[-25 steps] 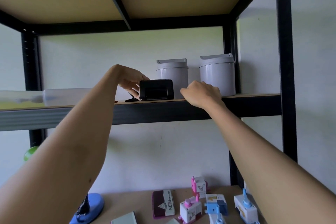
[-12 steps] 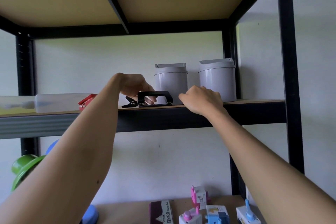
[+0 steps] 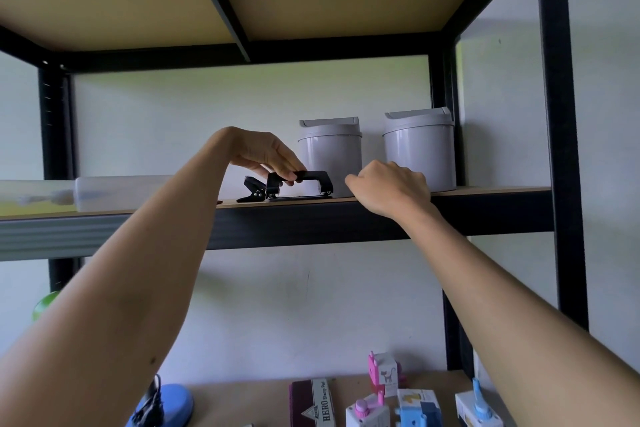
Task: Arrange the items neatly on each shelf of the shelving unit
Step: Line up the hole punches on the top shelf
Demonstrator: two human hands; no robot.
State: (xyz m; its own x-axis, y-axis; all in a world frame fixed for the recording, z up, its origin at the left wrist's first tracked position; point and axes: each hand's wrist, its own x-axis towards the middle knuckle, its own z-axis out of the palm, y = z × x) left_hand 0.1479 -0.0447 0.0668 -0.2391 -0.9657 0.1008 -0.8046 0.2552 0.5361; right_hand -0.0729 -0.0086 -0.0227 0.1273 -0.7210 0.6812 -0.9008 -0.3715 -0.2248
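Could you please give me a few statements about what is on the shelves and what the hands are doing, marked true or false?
1. The left hand grips the handle of the black hole punch. True.
2. Three grey bins stand on the upper shelf. False: two grey bins stand there.
3. The right hand holds a grey bin. False: it holds nothing and is at the shelf's front edge.
4. The stamp pad box lies on the lower shelf. True.
5. The hole punch hangs in the air. False: it rests on the shelf.
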